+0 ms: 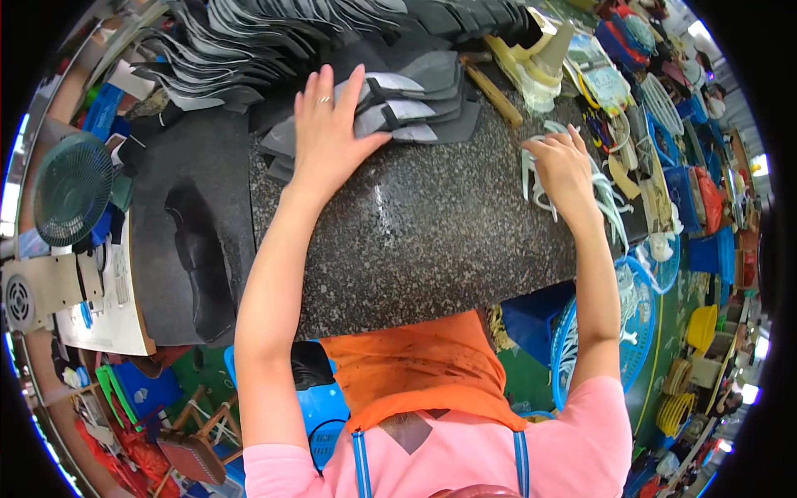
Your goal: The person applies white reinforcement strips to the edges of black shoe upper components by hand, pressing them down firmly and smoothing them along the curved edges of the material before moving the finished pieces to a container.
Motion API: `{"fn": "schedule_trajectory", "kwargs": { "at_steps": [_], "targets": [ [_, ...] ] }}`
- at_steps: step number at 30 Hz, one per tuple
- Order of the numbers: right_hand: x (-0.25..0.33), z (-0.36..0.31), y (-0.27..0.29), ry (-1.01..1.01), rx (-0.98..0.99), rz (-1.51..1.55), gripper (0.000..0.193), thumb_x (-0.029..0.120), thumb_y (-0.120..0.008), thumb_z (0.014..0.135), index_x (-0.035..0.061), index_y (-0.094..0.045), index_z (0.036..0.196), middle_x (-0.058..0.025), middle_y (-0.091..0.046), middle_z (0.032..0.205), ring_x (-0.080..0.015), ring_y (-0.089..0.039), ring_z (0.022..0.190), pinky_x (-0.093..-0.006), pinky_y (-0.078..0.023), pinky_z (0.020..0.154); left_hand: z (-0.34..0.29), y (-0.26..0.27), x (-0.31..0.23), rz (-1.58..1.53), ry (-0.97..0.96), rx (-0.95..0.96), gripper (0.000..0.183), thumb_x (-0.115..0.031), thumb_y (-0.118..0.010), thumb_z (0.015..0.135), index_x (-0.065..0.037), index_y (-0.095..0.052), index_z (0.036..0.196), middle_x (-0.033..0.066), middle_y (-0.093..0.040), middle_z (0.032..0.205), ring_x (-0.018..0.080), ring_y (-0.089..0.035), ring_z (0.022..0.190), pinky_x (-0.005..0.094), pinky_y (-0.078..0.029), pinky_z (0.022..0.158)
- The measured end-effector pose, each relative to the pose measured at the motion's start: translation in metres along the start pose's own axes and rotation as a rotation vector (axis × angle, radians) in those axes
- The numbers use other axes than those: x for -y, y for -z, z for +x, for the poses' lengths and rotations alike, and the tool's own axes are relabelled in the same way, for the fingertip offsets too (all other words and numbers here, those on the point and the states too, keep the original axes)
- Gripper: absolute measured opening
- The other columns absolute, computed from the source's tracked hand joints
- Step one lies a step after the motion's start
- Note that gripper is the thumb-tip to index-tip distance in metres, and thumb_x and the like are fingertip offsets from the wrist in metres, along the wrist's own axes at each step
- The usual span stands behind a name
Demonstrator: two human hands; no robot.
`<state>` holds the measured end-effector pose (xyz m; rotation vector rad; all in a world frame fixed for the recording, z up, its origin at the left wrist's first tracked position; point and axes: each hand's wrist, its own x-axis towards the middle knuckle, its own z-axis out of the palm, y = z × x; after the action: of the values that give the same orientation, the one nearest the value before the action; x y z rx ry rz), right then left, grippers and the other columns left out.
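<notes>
My left hand [325,137] lies open, fingers spread, on dark grey flat cut pieces [440,100] at the far side of the speckled stone tabletop [398,232]. Pale patches and short black strips show on these pieces beside my thumb. At the table's right side, my right hand [564,166] is closed on a bunch of pale, whitish-green laces [613,207], its fingers curled over them. Some of the laces hang past the table's right edge. How many are in my fingers is hidden.
Behind my left hand stand long rows of overlapping grey pieces [224,50]. A wooden-handled tool [494,95] and a glue-crusted container [531,79] sit at the far right. A black shaped piece [199,257] rests on the left mat [158,290]. A blue basket [635,340] stands below right.
</notes>
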<state>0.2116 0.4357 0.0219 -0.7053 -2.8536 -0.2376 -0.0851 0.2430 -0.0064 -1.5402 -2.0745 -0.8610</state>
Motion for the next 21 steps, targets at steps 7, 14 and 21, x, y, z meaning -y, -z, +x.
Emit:
{"fn": "schedule_trajectory", "kwargs": {
  "at_steps": [7,14,21],
  "targets": [
    [0.017,-0.034,0.048,-0.183,-0.248,0.282,0.04,0.001,-0.058,0.084,0.0101,-0.064,0.123,-0.0147,-0.062,0.09,-0.035,-0.062,0.086,-0.0451,-0.048,0.078,-0.007,0.036,-0.015,-0.008,-0.047,0.032,0.067,-0.016,-0.087,0.065,-0.021,-0.065,0.128,0.0134,-0.059,0.117,0.0339,-0.056,0.112,0.0429,-0.046,0.095],
    [0.02,-0.046,0.08,0.013,0.253,0.547,0.03,0.006,-0.059,0.085,0.0081,-0.068,0.114,-0.0118,-0.06,0.089,-0.0315,-0.062,0.078,-0.0405,-0.049,0.071,-0.129,0.093,-0.074,0.044,-0.17,0.229,0.066,-0.02,-0.088,0.062,-0.023,-0.067,0.124,0.015,-0.056,0.127,0.0359,-0.058,0.106,0.0455,-0.047,0.094],
    [0.049,-0.051,0.08,-0.164,0.323,1.131,0.021,0.011,-0.059,0.095,-0.0036,-0.069,0.107,-0.0086,-0.071,0.084,-0.0159,-0.068,0.077,-0.0295,-0.054,0.071,-0.103,0.104,-0.131,-0.412,0.085,0.492,0.065,-0.017,-0.086,0.068,-0.011,-0.063,0.128,0.0183,-0.048,0.142,0.041,-0.041,0.134,0.0498,-0.036,0.11]
  ]
}}
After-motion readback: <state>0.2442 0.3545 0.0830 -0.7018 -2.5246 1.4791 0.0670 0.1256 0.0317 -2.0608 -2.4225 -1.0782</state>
